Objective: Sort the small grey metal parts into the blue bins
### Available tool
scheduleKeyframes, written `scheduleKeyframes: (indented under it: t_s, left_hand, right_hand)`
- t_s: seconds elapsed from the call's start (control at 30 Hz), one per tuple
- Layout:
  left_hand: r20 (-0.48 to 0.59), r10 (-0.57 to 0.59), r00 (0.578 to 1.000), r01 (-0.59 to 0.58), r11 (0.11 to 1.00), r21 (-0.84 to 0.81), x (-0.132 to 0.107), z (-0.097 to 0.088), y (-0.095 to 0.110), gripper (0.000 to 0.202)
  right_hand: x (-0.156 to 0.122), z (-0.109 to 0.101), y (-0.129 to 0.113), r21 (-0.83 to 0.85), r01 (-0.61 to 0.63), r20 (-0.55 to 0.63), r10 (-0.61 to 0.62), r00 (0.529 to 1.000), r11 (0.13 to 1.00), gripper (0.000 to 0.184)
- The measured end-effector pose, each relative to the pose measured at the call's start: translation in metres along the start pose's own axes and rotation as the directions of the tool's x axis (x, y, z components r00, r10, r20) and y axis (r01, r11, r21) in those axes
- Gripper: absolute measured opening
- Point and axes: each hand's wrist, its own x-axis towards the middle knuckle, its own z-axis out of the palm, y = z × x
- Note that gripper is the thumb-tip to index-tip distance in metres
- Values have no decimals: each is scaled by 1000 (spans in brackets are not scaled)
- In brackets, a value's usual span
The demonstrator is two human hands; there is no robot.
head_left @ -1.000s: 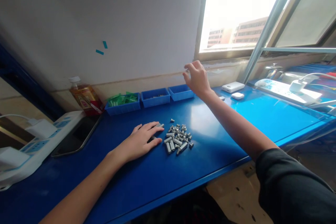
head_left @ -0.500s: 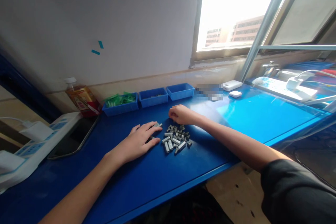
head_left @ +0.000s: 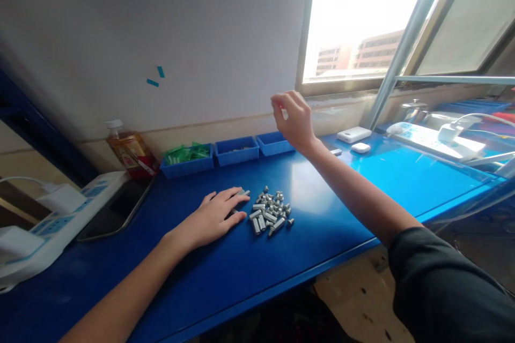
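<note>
My left hand (head_left: pixel 219 214) lies palm down on the blue tabletop with its fingers spread, partly covering a few metal pieces. Right of it is a loose pile of silvery screws (head_left: pixel 277 199) and hex standoffs (head_left: pixel 261 222). Raised in the air in front of the wall, my right hand (head_left: pixel 294 118) has thumb and fingertips pinched together above the rightmost blue bin (head_left: pixel 276 146). Anything between those fingertips is too small or hidden to make out. The middle blue bin (head_left: pixel 237 156) holds small metal parts, and the left blue bin (head_left: pixel 187 167) holds green pieces.
A bottle (head_left: pixel 131 150) of amber liquid stands left of the bins. Nearer are a phone (head_left: pixel 115 211) and a power strip (head_left: pixel 86 203) with chargers. At the right are two white devices (head_left: pixel 354 134), another power strip (head_left: pixel 434 139) and a metal frame post (head_left: pixel 406 43).
My right hand has risen from the table behind the screw pile to well above the right bin, fingers still closed. My left hand stays in place. The camera view has shifted slightly.
</note>
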Motion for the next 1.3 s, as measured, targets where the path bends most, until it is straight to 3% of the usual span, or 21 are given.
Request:
scheduleKeyframes:
  t_s: [0.03,0.07,0.13,0.23,0.3,0.33,0.4,0.53,0.57,0.63,0.7,0.73,0.8,0.83,0.9,0.97,1.0,1.07,1.13,1.2,1.3]
  left_hand:
    - [3,-6,1000,6,1000,4,0,0,0,48]
    - [4,-11,1000,11,1000,8,0,0,0,48]
    - [7,-15,1000,15,1000,13,0,0,1,48]
    - [6,-6,1000,6,1000,13,0,0,2,48]
    - [4,-8,1000,8,1000,11,0,-1,3,47]
    - [4,-11,1000,11,1000,9,0,-1,3,47]
    - [1,-11,1000,11,1000,6,0,-1,3,48]
    - [-5,-6,1000,6,1000,15,0,-1,3,48]
    - [-4,-6,1000,6,1000,16,-1,-1,4,48]
    - [-3,-5,1000,5,1000,16,-1,-1,4,48]
    - [-6,2,1000,-2,1000,9,-1,-1,4,47]
    - [-8,5,1000,-5,1000,4,-1,-1,4,47]
    - [-7,11,1000,-11,1000,-2,-1,-2,4,46]
    - [-2,10,1000,-10,1000,-3,-1,-2,4,46]
    - [2,4,1000,-4,1000,2,-1,-1,3,46]
    - [-3,4,1000,-4,1000,6,-2,-1,3,47]
    - [-6,6,1000,-6,1000,9,-2,-1,2,48]
    - [-10,9,1000,-9,1000,19,-2,0,2,49]
    - [-11,8,1000,-8,999,31,-2,1,2,49]
    - [-13,6,1000,-6,999,35,-2,0,2,49]
    - [-17,-4,1000,4,999,37,-1,0,4,49]
  right_hand:
    - [1,4,9,-86,-66,178,81,981,994,21]
    - [-2,7,17,-162,-110,355,162,921,981,21]
    - [-16,9,21,-219,-137,609,245,754,966,22]
    - [-46,1,8,-16,-118,830,79,552,993,25]
    - [-63,-5,-5,155,-100,911,-102,400,983,28]
    - [-70,-6,-10,204,-91,922,-160,353,975,29]
    - [-81,-3,-16,236,-65,914,-198,355,970,26]
    - [-91,10,-20,276,-7,835,-237,496,961,20]
    - [-90,11,-22,307,22,788,-267,555,952,18]
    - [-83,7,-27,363,112,605,-325,727,925,17]
    - [-64,0,-32,356,206,295,-319,901,911,18]
    - [-51,-4,-32,321,228,137,-284,949,919,19]
    - [-22,-8,-27,218,185,-71,-174,982,958,20]
    - [-9,-9,-22,159,128,-98,-114,989,979,21]
    - [11,-6,-10,18,-4,15,4,1000,1000,21]
    - [13,-3,-2,-114,-43,331,79,940,993,22]
    - [7,-3,-3,-121,-13,509,73,858,993,24]
    - [-15,-3,-12,21,58,777,-53,628,998,27]
    - [-42,-6,-28,229,57,871,-231,434,972,25]
    - [-65,-7,-42,301,63,882,-303,361,951,17]
    - [-82,-5,-51,314,68,869,-315,380,947,17]
